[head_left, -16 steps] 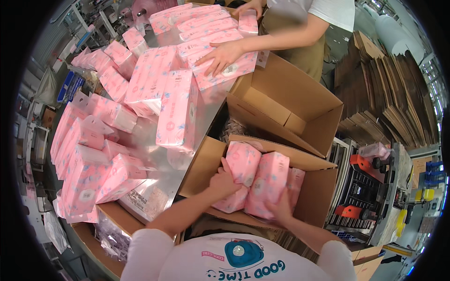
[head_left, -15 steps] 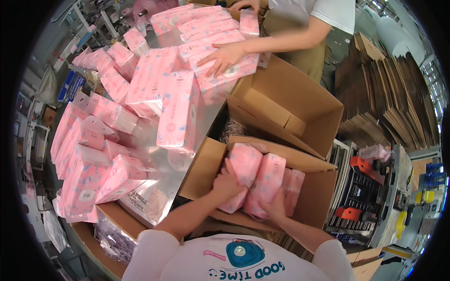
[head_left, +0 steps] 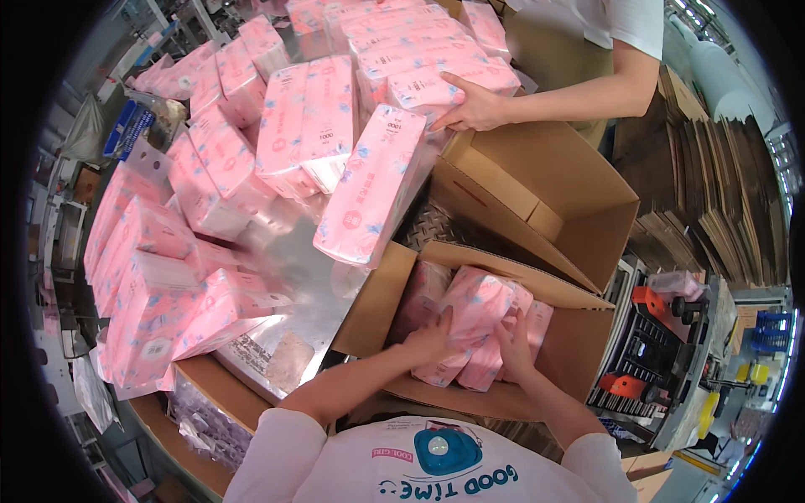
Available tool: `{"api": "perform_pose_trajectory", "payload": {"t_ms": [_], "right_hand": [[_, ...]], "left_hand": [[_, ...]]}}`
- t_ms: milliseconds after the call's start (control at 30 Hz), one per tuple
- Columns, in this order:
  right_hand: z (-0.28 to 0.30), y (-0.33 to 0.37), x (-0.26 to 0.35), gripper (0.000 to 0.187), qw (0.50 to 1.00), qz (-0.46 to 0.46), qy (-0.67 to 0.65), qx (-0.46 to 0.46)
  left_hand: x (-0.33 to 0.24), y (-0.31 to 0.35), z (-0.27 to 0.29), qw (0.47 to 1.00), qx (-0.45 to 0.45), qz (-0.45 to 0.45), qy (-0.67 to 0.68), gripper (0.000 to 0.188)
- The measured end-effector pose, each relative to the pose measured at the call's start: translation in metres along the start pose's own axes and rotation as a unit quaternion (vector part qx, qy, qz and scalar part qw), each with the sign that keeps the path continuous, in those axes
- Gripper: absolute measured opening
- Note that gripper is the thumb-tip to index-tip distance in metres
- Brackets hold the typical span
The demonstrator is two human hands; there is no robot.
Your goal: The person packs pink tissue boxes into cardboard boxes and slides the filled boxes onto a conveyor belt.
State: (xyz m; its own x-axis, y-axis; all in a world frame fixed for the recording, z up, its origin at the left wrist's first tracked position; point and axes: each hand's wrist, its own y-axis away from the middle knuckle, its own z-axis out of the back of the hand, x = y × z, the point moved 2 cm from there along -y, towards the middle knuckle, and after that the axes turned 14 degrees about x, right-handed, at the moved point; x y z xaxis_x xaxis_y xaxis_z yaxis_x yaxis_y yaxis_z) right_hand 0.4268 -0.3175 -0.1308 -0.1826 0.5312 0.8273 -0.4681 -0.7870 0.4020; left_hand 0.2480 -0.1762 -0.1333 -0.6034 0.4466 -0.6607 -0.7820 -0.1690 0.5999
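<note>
Both my hands reach into an open cardboard box (head_left: 579, 339) that holds several pink tissue packs with a blue flower print. My left hand (head_left: 429, 337) presses the left side of one tissue pack (head_left: 476, 298), fingers curved against its wrapper. On that pack's right side my right hand (head_left: 515, 344) grips with bent fingers, so the pack sits between my two hands. It lies tilted over other packs (head_left: 480, 366) in the box. Another pack stands by the box's left wall, partly in shadow. My fingertips are partly hidden.
Many pink tissue packs (head_left: 306, 117) are heaped on a metal table (head_left: 319, 310) to the left. Across from me a co-worker's hand (head_left: 478, 102) grips a pack. A second open carton (head_left: 537, 193) adjoins mine. Flattened cardboard (head_left: 696, 184) stacks at right, beside an orange-and-black rack (head_left: 641, 344).
My hands have shifted right within the box, and the pack at the left is released. They now hold a pack in the middle. The co-worker's hand has moved right, onto another pack.
</note>
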Motion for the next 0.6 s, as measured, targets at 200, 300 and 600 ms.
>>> {"api": "perform_pose_trajectory", "payload": {"t_ms": [200, 300, 600], "right_hand": [[-0.021, -0.012, 0.0, 0.092, 0.99, 0.005, 0.11, -0.083], [-0.044, -0.006, 0.006, 0.088, 0.981, 0.058, 0.148, -0.115], [-0.061, -0.032, 0.026, 0.063, 0.947, -0.18, 0.049, 0.262]], "left_hand": [[0.046, -0.073, 0.012, 0.963, -0.093, -0.066, 0.246, 0.072], [0.096, -0.117, 0.04, 0.936, -0.179, -0.039, 0.301, 0.073], [0.03, 0.048, 0.027, 0.985, -0.039, -0.103, 0.129, 0.049]]}}
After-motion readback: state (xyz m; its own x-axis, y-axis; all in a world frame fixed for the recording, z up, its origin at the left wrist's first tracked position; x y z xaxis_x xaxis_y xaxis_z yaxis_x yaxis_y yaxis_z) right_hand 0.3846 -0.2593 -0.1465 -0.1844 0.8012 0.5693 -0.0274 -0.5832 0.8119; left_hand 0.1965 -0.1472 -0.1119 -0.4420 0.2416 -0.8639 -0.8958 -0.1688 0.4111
